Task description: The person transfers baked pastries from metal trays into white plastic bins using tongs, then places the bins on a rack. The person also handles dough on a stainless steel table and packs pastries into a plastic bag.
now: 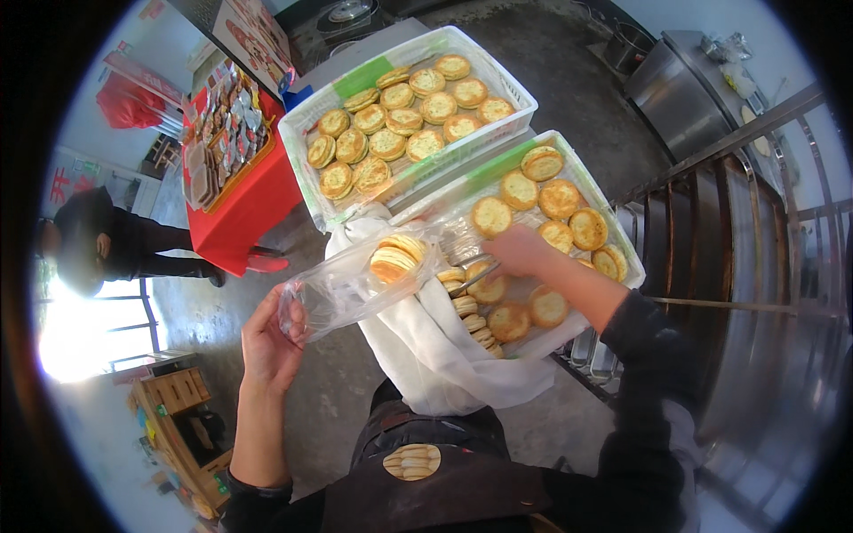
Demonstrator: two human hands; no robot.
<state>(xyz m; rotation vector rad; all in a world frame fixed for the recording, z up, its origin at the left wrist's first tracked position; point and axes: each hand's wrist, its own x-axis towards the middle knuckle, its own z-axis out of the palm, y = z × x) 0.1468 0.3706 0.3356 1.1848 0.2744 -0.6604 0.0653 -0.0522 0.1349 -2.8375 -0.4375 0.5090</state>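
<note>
My left hand (277, 333) grips the mouth of a clear plastic bag (342, 289), which stretches to the right over the near crate's left edge. A few round golden pastries (397, 258) are inside the bag's far end. Over the near white crate (633, 253), my right hand (526, 252) is closed on metal tongs (469, 282). The tongs' ends reach left to the stacked pastries (466, 306) beside the bag; whether they grip one I cannot tell. More browned round pastries (560, 199) lie flat in this crate. White cloth (426, 351) drapes over its near left side.
A second white crate (293, 147) of pastries stands behind. At the left, a red-covered table (235, 229) bears packaged goods, and a person in dark clothes (124, 231) stands beyond. A metal rack (702, 240) stands close on the right. A wooden cabinet (178, 391) is at lower left.
</note>
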